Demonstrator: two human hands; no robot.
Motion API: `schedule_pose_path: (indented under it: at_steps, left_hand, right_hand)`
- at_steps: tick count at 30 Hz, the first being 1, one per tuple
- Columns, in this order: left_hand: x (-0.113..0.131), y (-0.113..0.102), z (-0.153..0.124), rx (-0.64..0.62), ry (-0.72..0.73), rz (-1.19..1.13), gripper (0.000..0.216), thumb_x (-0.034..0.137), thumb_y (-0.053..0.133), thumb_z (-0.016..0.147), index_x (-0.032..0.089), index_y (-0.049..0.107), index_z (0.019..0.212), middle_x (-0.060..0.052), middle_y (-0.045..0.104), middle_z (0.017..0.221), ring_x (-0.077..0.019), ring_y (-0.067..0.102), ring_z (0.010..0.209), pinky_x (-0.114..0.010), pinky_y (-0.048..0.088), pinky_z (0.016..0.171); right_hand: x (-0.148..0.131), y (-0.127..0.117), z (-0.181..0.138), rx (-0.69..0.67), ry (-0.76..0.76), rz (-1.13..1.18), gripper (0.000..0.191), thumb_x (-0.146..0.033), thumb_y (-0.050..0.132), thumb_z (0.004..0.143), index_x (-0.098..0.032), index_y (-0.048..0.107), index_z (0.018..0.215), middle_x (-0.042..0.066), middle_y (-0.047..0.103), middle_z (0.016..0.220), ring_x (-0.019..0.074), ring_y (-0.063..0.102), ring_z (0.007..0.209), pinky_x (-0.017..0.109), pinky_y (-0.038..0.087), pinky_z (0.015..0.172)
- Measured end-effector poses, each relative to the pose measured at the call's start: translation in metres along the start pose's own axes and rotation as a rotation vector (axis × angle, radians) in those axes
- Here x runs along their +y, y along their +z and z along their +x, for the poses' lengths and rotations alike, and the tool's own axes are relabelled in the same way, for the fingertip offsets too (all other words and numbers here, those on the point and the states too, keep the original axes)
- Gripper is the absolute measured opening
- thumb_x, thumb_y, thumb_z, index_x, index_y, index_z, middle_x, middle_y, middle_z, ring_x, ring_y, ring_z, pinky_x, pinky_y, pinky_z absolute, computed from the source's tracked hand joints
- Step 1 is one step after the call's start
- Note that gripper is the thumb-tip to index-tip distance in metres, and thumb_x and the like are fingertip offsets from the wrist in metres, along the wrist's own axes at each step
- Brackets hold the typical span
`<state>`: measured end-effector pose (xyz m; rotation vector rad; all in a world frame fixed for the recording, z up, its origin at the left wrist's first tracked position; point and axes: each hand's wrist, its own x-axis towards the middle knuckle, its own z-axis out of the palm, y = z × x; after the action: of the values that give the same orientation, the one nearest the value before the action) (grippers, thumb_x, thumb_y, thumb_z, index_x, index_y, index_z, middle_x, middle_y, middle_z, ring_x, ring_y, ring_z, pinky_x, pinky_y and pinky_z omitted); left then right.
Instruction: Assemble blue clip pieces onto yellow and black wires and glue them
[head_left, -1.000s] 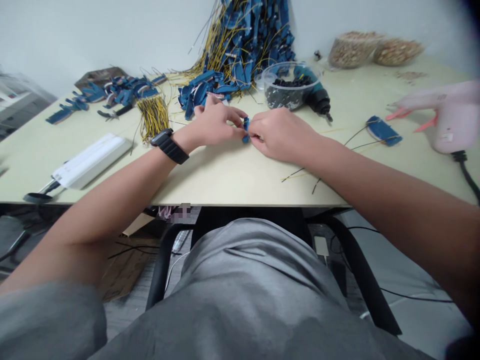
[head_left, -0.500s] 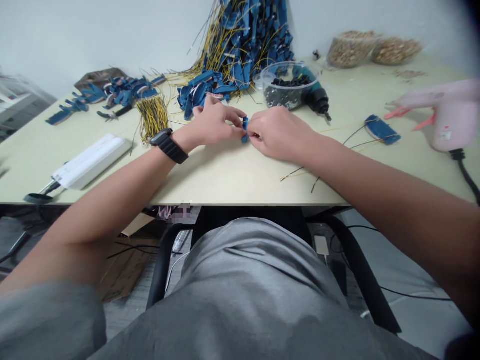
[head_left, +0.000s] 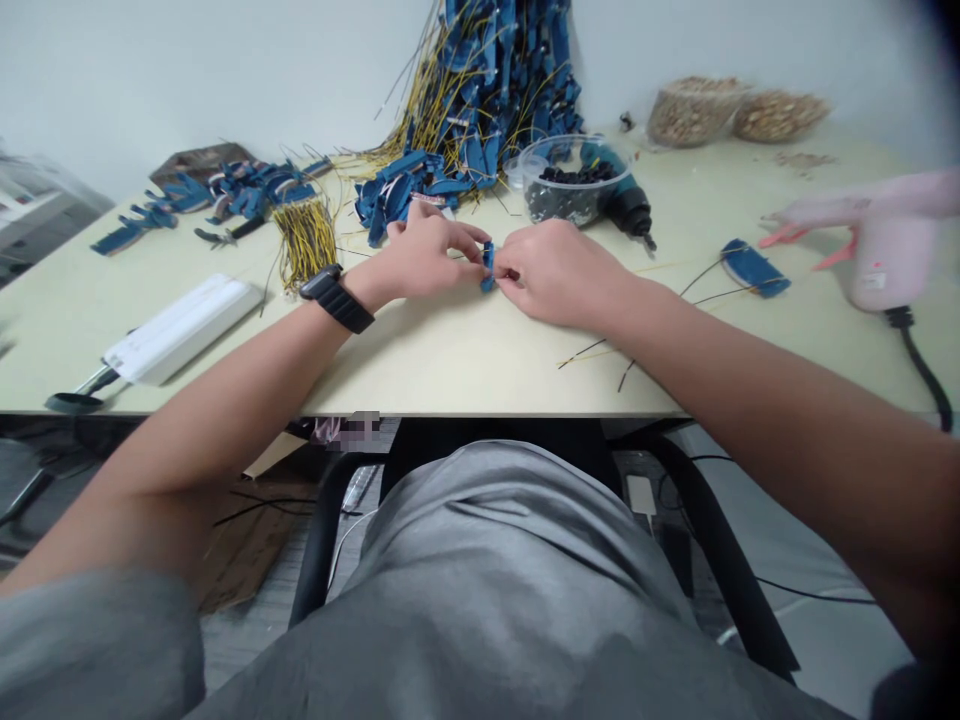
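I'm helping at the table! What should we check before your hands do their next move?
1. Left hand pinching the small blue piece: ok.
2. Right hand holding that piece too: ok.
3. Hidden side of the blue piece: cannot tell, fingers cover it.
4. Pink glue gun apart from both hands: ok.
5. Clear plastic bowl of black parts upright: ok.

Shirt: grey short-sleeved T-shirt [head_left: 480,570], soft folds across the front
Left wrist: black watch [head_left: 335,298] on a wide black strap
Hands: left hand [head_left: 424,255] and right hand [head_left: 562,272], bare
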<state>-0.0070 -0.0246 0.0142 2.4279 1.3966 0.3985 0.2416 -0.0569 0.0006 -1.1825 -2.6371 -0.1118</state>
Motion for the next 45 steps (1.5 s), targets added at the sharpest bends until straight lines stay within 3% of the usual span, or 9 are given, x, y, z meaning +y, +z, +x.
schedule_pose_path:
  at_steps: [8,13,19,25,35,45]
  left_hand:
    - [0.007,-0.004,-0.002,-0.034,0.001,0.030,0.042,0.057,0.079,0.101,0.032,0.101,0.127,-0.002,0.078,0.189,-0.0618,0.043,0.179,-0.087,0.038,0.140]
    - [0.001,-0.007,-0.002,-0.061,0.030,0.003,0.044,0.068,0.089,0.097,0.033,0.101,0.121,-0.004,0.077,0.190,-0.0614,0.046,0.178,-0.087,0.035,0.144]
    - [-0.004,-0.004,-0.001,-0.079,0.087,-0.025,0.053,0.071,0.106,0.088,0.032,0.098,0.123,-0.006,0.078,0.187,-0.0560,0.046,0.177,-0.077,0.037,0.147]
    - [-0.011,-0.002,0.003,-0.097,0.141,-0.048,0.057,0.077,0.106,0.086,0.034,0.098,0.121,-0.004,0.078,0.188,-0.0535,0.048,0.177,-0.073,0.033,0.151]
    - [-0.014,-0.005,0.002,-0.121,0.170,-0.072,0.068,0.090,0.106,0.083,0.037,0.098,0.124,-0.003,0.085,0.179,-0.0531,0.045,0.183,-0.072,0.030,0.157]
    - [-0.018,-0.010,0.010,-0.182,0.236,-0.117,0.066,0.091,0.101,0.081,0.037,0.098,0.118,-0.002,0.086,0.177,-0.0510,0.047,0.186,-0.073,0.029,0.161]
  right_hand:
    - [0.012,0.004,-0.002,0.063,0.008,0.137,0.029,-0.042,0.076,0.119,-0.031,0.102,0.120,0.012,0.093,0.102,0.0379,0.079,0.105,0.050,0.057,0.094]
    - [0.021,-0.002,-0.004,0.066,0.049,0.201,0.026,-0.036,0.077,0.114,-0.030,0.101,0.107,0.011,0.096,0.106,0.0364,0.083,0.100,0.051,0.060,0.093]
    - [0.030,0.000,-0.005,0.099,0.100,0.268,0.020,-0.041,0.086,0.113,-0.032,0.102,0.107,0.010,0.095,0.098,0.0355,0.084,0.090,0.054,0.064,0.091]
    - [0.023,-0.004,-0.004,0.075,0.146,0.288,0.009,-0.025,0.091,0.103,-0.028,0.099,0.100,0.007,0.091,0.093,0.0333,0.084,0.088,0.052,0.063,0.089]
    - [0.026,-0.001,-0.004,0.081,0.112,0.270,0.028,-0.054,0.089,0.115,-0.030,0.102,0.109,0.008,0.087,0.089,0.0315,0.078,0.086,0.048,0.058,0.080]
    - [0.018,-0.003,-0.002,0.059,0.105,0.222,0.020,-0.045,0.091,0.115,-0.028,0.101,0.109,0.009,0.091,0.097,0.0325,0.081,0.091,0.051,0.060,0.089]
